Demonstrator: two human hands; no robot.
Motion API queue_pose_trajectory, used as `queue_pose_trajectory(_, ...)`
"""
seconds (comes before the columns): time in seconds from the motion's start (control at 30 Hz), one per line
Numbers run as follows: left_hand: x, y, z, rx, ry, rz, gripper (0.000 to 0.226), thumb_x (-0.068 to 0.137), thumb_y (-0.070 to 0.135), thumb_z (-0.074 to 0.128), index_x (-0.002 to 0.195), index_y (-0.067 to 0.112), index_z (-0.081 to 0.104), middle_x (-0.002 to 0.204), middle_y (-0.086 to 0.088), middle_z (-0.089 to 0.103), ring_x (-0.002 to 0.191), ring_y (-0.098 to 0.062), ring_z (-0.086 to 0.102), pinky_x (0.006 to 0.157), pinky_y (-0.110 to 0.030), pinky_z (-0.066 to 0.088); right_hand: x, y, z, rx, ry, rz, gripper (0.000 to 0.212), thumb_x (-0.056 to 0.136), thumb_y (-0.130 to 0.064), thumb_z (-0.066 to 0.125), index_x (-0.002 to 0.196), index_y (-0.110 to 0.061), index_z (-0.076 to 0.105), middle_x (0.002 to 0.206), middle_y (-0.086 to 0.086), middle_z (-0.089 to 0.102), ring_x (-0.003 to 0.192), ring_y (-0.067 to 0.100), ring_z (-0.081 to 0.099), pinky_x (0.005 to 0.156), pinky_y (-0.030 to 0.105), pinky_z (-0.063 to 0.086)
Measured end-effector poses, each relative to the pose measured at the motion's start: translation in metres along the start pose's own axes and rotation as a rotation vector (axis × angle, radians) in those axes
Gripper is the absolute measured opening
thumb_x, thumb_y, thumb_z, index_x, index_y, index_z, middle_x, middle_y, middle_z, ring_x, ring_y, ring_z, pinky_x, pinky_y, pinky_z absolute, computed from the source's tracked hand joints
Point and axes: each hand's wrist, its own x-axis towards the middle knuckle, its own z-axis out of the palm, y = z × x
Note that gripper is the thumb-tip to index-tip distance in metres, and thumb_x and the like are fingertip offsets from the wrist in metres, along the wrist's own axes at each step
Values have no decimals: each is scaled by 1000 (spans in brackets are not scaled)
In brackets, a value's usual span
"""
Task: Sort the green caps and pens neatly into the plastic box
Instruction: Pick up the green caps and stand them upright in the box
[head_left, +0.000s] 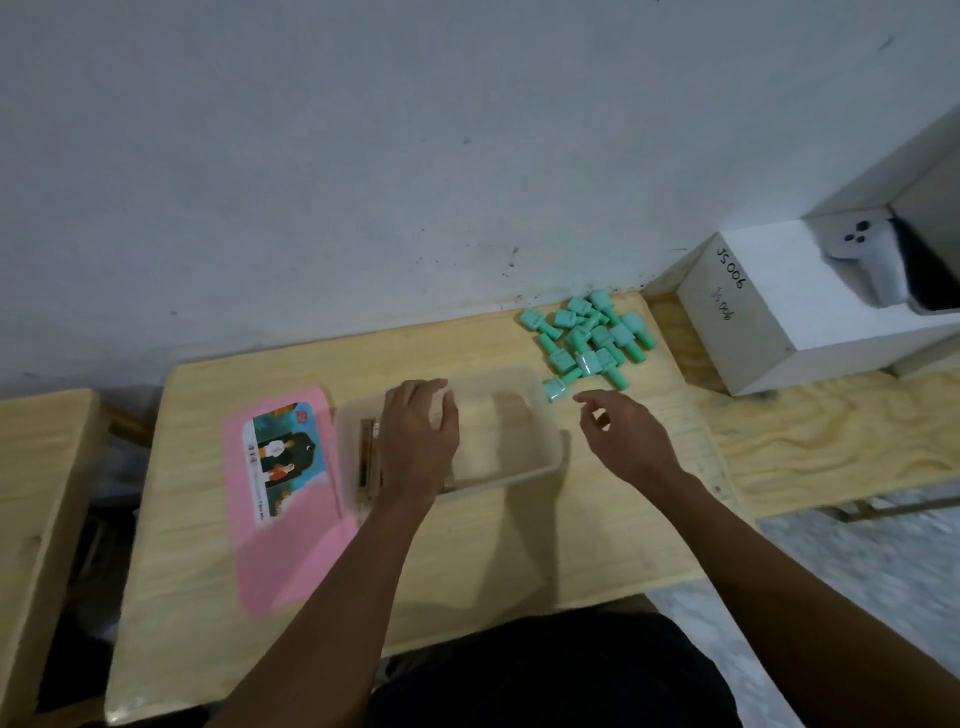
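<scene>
A translucent plastic box (524, 415) stands in the middle of the wooden table. My left hand (418, 436) lies flat over its left half, fingers straight, above a dark pen-like item (368, 452) lying along the box's left wall. A pile of several green caps (589, 338) sits at the table's back right. My right hand (623, 434) hovers just right of the box, fingers loosely curved and holding nothing, its fingertips close to the nearest green cap (555, 388).
The box's pink lid (291, 545) with a picture label lies left of the box. A white foam block (769, 312) marked JS006 stands at the right with a white controller (857, 239) behind it. A second wooden surface (36, 493) is at the left; the wall runs behind the table.
</scene>
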Motion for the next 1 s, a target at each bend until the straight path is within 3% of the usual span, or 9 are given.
queue_pose_trajectory(0.13, 9, 49, 48, 30, -176, 412, 19, 87, 24, 57, 97, 16, 71, 92, 0, 68, 89, -18, 58, 74, -32, 48, 18, 46, -23, 57, -11, 187, 26, 92, -27, 53, 114, -33, 66, 115, -8, 67, 90, 12, 64, 81, 32, 51)
queue_pose_trajectory(0.2, 17, 69, 74, 90, -302, 481, 22, 86, 29, 55, 97, 18, 70, 90, 1, 68, 88, -20, 60, 72, -34, 47, 29, 66, -31, 63, -43, 235, 25, 93, -29, 53, 114, -32, 66, 112, -8, 68, 93, 13, 63, 83, 31, 50)
queue_pose_trajectory(0.37, 44, 107, 122, 546, -671, 329, 33, 91, 38, 47, 111, 18, 63, 107, -4, 64, 103, -26, 56, 93, -40, 34, 59, 98, -38, 53, -132, 248, 25, 92, -33, 54, 113, -30, 67, 114, -5, 68, 98, 17, 63, 84, 35, 53)
queue_pose_trajectory(0.53, 65, 111, 156, 748, -812, 189, 37, 92, 44, 43, 107, 17, 64, 107, -5, 66, 105, -26, 57, 101, -45, 28, 95, 98, -31, 20, -203, 267, 28, 94, -41, 48, 110, -31, 68, 116, -1, 67, 103, 22, 62, 81, 34, 49)
queue_pose_trajectory(0.73, 68, 113, 170, 805, -833, 174, 29, 91, 41, 47, 99, 19, 63, 100, -2, 68, 100, -24, 60, 103, -44, 26, 109, 94, -14, -55, -185, 242, 34, 87, -57, 54, 105, -32, 68, 111, -4, 66, 99, 19, 63, 75, 33, 48)
queue_pose_trajectory(0.9, 75, 113, 167, 688, -839, 106, 19, 89, 35, 50, 90, 20, 61, 97, -3, 68, 94, -24, 62, 95, -41, 30, 106, 101, -17, -35, -200, 254, 30, 91, -47, 54, 112, -29, 67, 113, -2, 66, 101, 21, 62, 78, 34, 48)
queue_pose_trajectory(1.0, 79, 116, 155, 453, -739, 25, 20, 89, 36, 52, 86, 19, 61, 94, -5, 69, 90, -26, 62, 90, -38, 33, 94, 108, -25, 149, -80, 261, 30, 91, -35, 62, 115, -19, 67, 109, 3, 70, 96, 19, 64, 82, 37, 53)
